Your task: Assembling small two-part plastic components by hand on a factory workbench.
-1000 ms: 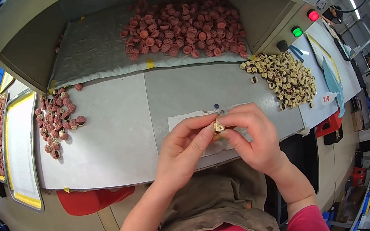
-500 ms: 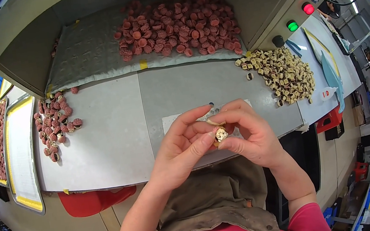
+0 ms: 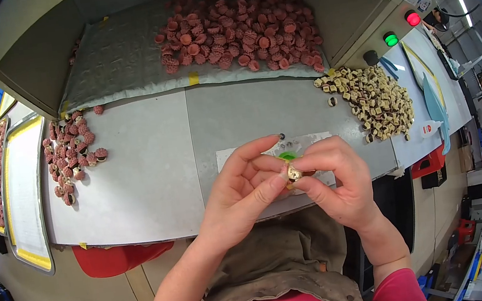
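Right now, a small pale-and-dark piece (image 3: 294, 173) sits between the two hands, above the near edge of the grey table (image 3: 129, 183). The left hand (image 3: 233, 206) pinches it, the thumb against its left side; the index finger, which lay by the piece a second ago, is now raised off it. The right hand (image 3: 345, 182) has its thumb and forefinger closed on the other side. The piece's face now looks more golden and turned, and a bright green patch (image 3: 288, 155) shows just beyond it; what that is, I cannot tell. So the piece appears to be under handling still, not set down. Beyond the fingers lies a white sheet (image 3: 225, 157). To the right is a heap of cream-and-dark pieces (image 3: 374, 99); at the far side, pink hollow cups (image 3: 237, 32); to the left, knobbly pink pieces (image 3: 67, 149) beside a yellow-edged tray (image 3: 33, 258).
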Motion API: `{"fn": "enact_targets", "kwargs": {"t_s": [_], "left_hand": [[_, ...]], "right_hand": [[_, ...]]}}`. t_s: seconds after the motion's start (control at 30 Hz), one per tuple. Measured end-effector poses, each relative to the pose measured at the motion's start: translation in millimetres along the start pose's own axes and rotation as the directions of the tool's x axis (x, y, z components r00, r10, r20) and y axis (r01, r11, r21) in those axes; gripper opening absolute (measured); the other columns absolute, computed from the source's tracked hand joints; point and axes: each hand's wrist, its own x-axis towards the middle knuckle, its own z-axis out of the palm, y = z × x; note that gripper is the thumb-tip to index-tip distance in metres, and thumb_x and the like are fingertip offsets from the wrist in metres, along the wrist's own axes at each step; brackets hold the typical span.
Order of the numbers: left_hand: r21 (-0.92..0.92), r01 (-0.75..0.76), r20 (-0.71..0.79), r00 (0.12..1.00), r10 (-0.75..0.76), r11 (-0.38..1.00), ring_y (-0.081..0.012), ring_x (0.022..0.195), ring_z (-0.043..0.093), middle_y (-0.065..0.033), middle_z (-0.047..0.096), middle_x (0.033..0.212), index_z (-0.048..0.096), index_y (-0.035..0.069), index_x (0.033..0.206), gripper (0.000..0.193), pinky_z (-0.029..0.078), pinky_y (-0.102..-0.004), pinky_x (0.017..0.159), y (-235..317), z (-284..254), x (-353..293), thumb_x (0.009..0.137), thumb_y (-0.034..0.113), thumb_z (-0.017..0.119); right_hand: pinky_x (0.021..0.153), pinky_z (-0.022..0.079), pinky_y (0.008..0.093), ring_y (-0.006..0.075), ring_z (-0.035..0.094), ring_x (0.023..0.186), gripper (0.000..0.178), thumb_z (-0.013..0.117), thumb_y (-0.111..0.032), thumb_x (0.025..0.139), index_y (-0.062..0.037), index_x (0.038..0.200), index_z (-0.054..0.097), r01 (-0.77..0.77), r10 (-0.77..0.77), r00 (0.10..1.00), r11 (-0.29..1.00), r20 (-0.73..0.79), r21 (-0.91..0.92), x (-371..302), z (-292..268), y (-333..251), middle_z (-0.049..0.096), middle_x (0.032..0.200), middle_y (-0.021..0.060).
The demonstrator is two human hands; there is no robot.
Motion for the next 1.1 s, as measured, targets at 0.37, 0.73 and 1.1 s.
{"fn": "enact_targets", "kwargs": {"t_s": [0.37, 0.73, 1.1], "left_hand": [[0.065, -0.091, -0.021, 0.996, 0.092, 0.994, -0.0134, 0.101, 0.059, -0.0085, 0.06, 0.108, 0.035, 0.004, 0.138, 0.051, 0.047, -0.0278, 0.091, -2, 7, -6, 0.092, 0.002, 0.058], [-0.01, 0.084, 0.05, 0.995, -0.084, 0.996, -0.0124, 0.098, 0.058, -0.0057, 0.061, 0.101, 0.033, 0.006, 0.141, 0.061, 0.047, -0.0256, 0.088, 3, 2, -7, 0.089, 0.005, 0.063], [-0.003, 0.09, 0.033, 0.995, -0.089, 0.996, -0.0119, 0.095, 0.058, -0.0054, 0.061, 0.102, 0.037, 0.003, 0.136, 0.054, 0.047, -0.0273, 0.088, 7, 10, -13, 0.091, 0.015, 0.063]], "right_hand": [[0.082, 0.046, 0.029, 0.0199, 0.055, 0.095, 0.03, 0.073, -0.016, 0.081, -0.006, 0.108, 0.066, -0.161, 0.155, 0.986, 0.978, 0.055, 0.132, -2, -4, -3, 0.055, 0.105, 0.0089], [0.085, 0.044, 0.0305, 0.0199, 0.055, 0.096, 0.033, 0.075, -0.027, 0.079, -0.0069, 0.104, 0.067, -0.185, 0.139, 0.964, 0.963, 0.228, 0.197, -5, -7, 3, 0.055, 0.104, 0.007], [0.082, 0.045, 0.0314, 0.0201, 0.056, 0.092, 0.031, 0.077, -0.026, 0.077, -0.0076, 0.1, 0.066, -0.101, 0.088, 0.993, 0.979, 0.083, 0.177, -16, 1, -2, 0.057, 0.099, 0.0065]]}}
